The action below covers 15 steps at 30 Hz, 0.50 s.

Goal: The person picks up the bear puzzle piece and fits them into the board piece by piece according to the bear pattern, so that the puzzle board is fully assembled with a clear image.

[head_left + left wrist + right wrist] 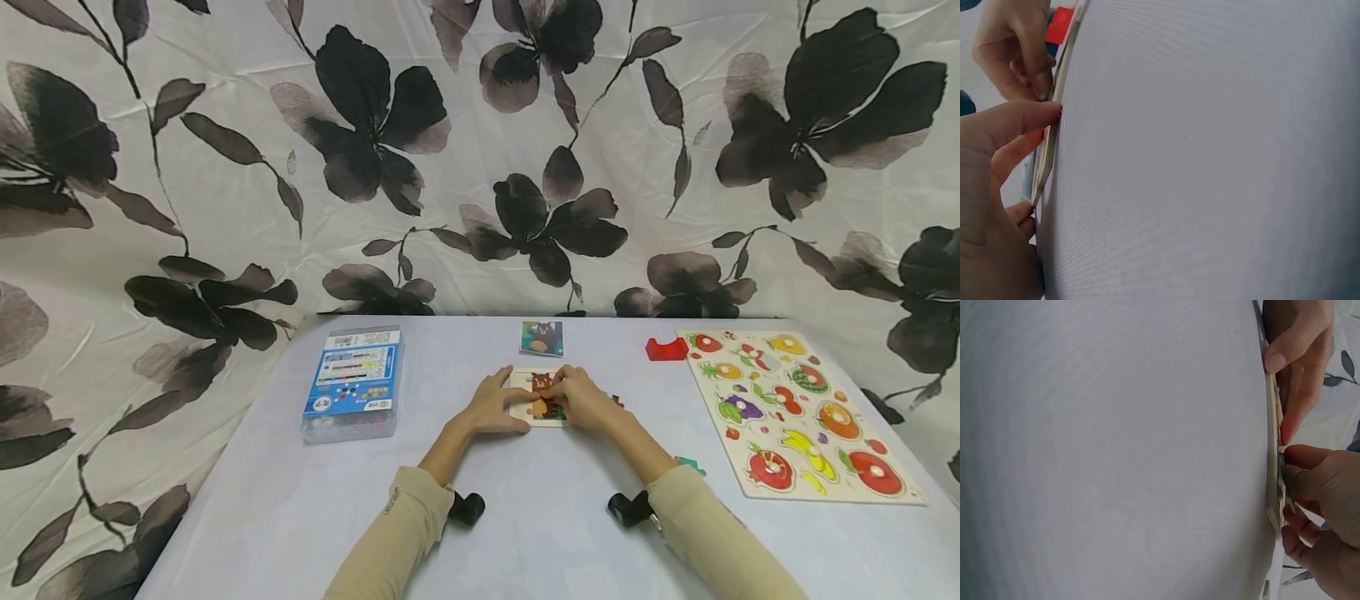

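A small wooden bear puzzle board (pixel 520 412) lies flat on the white table, its brown bear picture partly covered by fingers. My left hand (pixel 489 406) holds the board from its left side, the thumb at the near edge and a finger reaching over the bear. In the left wrist view that thumb (pixel 1035 117) lies along the board's edge. Over the board's right half, my right hand (pixel 587 402) pinches a small puzzle piece (pixel 1292 504) close against the surface. The right fingers hide most of that piece.
A bear picture card (pixel 542 339) lies behind the board. To the left is a clear plastic box with a blue label (pixel 354 379). At right are a red puzzle piece (pixel 666 350), a fruit puzzle board (pixel 798 417) and a green piece (pixel 690 464) beside the right sleeve.
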### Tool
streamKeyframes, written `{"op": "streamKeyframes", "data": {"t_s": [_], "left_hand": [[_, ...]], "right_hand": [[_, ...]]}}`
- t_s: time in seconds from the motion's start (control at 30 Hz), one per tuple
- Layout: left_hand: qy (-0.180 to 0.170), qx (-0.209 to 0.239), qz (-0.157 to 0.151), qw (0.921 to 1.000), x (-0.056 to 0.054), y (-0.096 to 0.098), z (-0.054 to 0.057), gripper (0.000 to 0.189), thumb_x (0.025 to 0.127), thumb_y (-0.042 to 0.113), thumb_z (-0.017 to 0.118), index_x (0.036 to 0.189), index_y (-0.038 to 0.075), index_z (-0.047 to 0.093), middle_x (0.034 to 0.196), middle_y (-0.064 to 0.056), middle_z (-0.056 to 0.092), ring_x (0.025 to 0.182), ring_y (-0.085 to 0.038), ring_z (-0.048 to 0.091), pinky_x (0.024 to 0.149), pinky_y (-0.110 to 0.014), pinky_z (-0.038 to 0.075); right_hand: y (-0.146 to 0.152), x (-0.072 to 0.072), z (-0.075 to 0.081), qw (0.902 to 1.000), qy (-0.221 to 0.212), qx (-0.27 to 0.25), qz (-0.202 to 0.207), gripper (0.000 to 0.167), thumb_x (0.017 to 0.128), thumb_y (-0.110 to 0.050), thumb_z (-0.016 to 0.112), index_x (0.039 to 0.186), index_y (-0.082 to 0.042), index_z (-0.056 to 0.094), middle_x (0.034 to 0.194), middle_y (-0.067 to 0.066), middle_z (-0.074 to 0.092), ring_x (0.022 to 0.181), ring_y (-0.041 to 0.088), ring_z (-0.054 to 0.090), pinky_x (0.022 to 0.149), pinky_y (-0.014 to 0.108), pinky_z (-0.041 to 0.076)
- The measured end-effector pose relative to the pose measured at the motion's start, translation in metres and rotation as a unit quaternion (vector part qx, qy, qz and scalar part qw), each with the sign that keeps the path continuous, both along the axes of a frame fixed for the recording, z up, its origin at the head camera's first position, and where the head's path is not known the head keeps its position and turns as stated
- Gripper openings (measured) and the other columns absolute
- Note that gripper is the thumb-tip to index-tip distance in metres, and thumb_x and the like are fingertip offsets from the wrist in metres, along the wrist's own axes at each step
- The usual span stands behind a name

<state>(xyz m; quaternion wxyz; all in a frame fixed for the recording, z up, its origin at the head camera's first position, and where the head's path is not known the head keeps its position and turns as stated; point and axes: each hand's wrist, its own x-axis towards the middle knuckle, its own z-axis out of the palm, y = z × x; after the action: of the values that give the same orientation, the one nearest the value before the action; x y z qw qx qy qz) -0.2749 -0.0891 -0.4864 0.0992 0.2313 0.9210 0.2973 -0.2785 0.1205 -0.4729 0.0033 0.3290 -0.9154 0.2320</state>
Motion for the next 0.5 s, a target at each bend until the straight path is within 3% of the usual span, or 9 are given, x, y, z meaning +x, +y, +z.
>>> {"op": "streamKeyframes", "data": {"t_s": [0.3, 0.5], "left_hand": [[0.004, 0.004, -0.006, 1.0, 0.0016, 0.0006, 0.0017, 0.055, 0.071, 0.033, 0.073, 0.123, 0.018, 0.064, 0.152, -0.022, 0.02, 0.142, -0.038, 0.014, 0.113, -0.054, 0.012], [0.015, 0.004, -0.003, 0.9999, 0.0013, -0.0005, 0.0002, 0.057, 0.07, 0.034, 0.072, 0.124, 0.018, 0.064, 0.152, -0.022, 0.022, 0.141, -0.038, 0.016, 0.113, -0.054, 0.013]], "right_hand": [[0.0067, -0.0072, -0.0084, 0.9973, 0.044, -0.055, 0.02, 0.013, 0.081, 0.005, 0.066, 0.091, 0.003, 0.074, 0.095, 0.015, 0.068, 0.091, 0.031, 0.062, 0.085, 0.046, 0.048], [0.0091, -0.0091, -0.0095, 0.994, -0.007, -0.104, -0.032, 0.018, 0.082, 0.0, 0.068, 0.099, 0.006, 0.071, 0.099, 0.019, 0.07, 0.096, 0.033, 0.064, 0.084, 0.046, 0.051]]}}
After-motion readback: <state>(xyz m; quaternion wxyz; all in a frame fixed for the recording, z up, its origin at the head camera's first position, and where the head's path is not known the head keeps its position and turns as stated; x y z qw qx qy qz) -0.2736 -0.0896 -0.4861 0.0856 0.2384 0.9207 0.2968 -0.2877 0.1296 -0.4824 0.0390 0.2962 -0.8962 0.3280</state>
